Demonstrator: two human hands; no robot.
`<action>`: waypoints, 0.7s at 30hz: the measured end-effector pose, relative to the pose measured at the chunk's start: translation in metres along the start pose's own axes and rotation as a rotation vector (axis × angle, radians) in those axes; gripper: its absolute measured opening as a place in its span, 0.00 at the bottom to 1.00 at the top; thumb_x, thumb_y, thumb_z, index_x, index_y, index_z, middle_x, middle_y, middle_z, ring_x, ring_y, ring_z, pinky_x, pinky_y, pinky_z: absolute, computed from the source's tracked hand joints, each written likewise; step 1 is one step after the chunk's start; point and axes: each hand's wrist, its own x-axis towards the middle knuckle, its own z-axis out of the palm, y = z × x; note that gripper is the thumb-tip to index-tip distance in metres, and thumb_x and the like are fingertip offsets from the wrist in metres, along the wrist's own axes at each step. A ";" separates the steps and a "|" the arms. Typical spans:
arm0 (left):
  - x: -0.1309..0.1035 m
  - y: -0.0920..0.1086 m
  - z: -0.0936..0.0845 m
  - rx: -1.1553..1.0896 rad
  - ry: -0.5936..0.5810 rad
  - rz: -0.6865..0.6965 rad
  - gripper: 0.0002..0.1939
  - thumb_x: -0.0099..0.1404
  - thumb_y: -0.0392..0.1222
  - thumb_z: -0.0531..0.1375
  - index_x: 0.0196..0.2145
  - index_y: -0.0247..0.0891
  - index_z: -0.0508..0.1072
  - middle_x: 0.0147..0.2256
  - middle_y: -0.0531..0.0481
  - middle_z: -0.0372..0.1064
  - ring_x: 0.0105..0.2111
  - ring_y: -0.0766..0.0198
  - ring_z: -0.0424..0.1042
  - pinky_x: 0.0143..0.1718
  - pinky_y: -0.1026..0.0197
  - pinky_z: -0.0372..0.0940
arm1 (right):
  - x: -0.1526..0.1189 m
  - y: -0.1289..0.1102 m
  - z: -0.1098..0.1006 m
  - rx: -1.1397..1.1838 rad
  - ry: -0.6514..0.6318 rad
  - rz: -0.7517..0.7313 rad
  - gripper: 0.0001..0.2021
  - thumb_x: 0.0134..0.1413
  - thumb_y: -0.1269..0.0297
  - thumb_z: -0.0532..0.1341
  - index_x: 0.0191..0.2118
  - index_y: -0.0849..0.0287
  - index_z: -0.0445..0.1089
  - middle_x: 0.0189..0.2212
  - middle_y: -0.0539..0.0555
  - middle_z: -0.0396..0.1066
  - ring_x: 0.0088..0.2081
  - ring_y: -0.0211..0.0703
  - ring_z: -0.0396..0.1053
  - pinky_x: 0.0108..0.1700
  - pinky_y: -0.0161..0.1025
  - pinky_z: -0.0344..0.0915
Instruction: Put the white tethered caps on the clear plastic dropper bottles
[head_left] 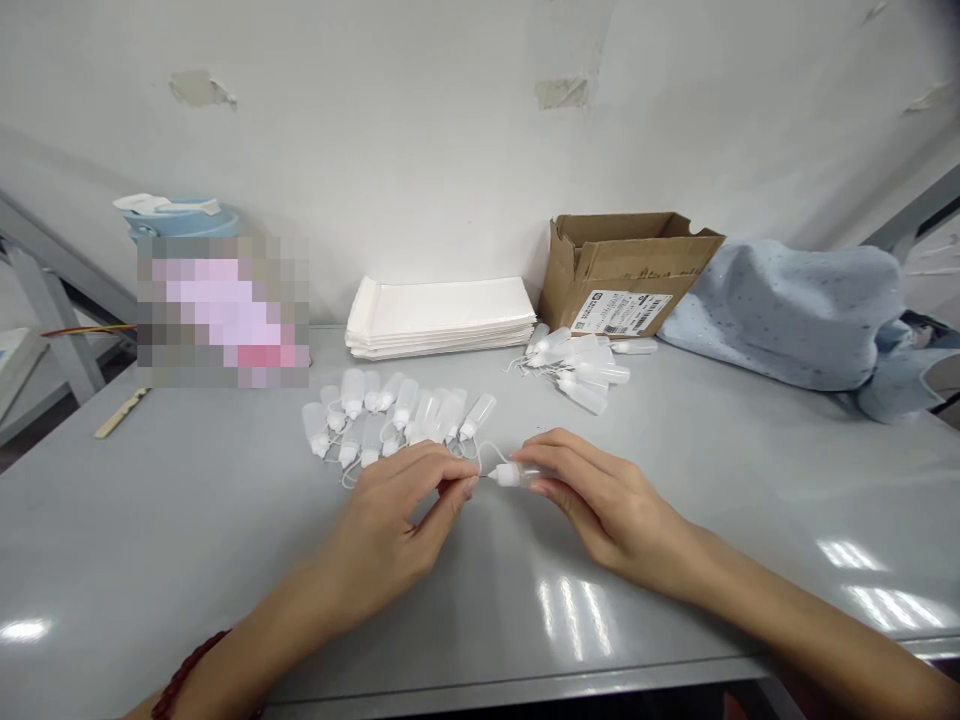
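In front of me, above the grey table, my right hand (592, 490) grips the body of a small clear squeeze bottle (510, 474), which lies sideways with its white nozzle pointing left. A thin dark needle shows between the nozzle tip and my left hand (412, 500). The thumb and index finger of that hand are pinched together at the needle's end. A thin white cap strap (491, 447) arches from the bottle to those fingertips; its end is hidden there. Just behind my left hand lies a group of similar bottles (371, 435) with looped straps.
A second pile of bottles (581, 365) lies before an open cardboard box (630, 280). Between box and blurred pink item (225, 305) sits a stack of white envelopes (442, 315). Pale blue cloth (787, 310) is at right, a utility blade (122, 412) at left.
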 end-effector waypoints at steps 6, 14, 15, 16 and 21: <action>0.001 -0.001 0.003 -0.020 0.016 0.068 0.08 0.64 0.33 0.53 0.33 0.39 0.71 0.26 0.55 0.69 0.27 0.68 0.67 0.29 0.66 0.61 | -0.002 0.001 0.004 0.022 -0.020 -0.017 0.13 0.61 0.74 0.49 0.50 0.62 0.61 0.40 0.61 0.67 0.40 0.44 0.68 0.39 0.42 0.70; 0.004 0.003 -0.006 -0.076 -0.045 -0.140 0.06 0.63 0.40 0.56 0.36 0.42 0.72 0.29 0.55 0.70 0.30 0.66 0.69 0.35 0.63 0.63 | 0.000 0.002 -0.002 0.068 0.008 0.019 0.14 0.61 0.74 0.51 0.51 0.59 0.61 0.41 0.59 0.67 0.42 0.43 0.68 0.41 0.41 0.69; 0.004 0.003 -0.007 -0.085 -0.051 -0.153 0.06 0.63 0.41 0.56 0.35 0.42 0.73 0.29 0.55 0.70 0.30 0.66 0.69 0.35 0.63 0.63 | 0.000 0.002 -0.003 0.068 0.009 0.020 0.14 0.61 0.74 0.51 0.51 0.59 0.61 0.41 0.59 0.67 0.42 0.43 0.68 0.41 0.41 0.69; 0.004 0.003 -0.008 -0.094 -0.059 -0.163 0.06 0.63 0.41 0.56 0.35 0.43 0.73 0.28 0.55 0.70 0.30 0.66 0.68 0.35 0.63 0.63 | 0.000 0.003 -0.003 0.068 0.009 0.020 0.14 0.60 0.74 0.51 0.51 0.59 0.61 0.41 0.59 0.67 0.42 0.42 0.67 0.41 0.41 0.69; 0.003 0.003 -0.007 -0.140 -0.093 -0.184 0.07 0.65 0.40 0.54 0.32 0.43 0.72 0.29 0.57 0.70 0.30 0.67 0.68 0.32 0.65 0.62 | 0.000 0.003 -0.002 0.057 -0.005 0.030 0.14 0.60 0.73 0.52 0.51 0.60 0.61 0.41 0.59 0.67 0.42 0.43 0.68 0.41 0.41 0.69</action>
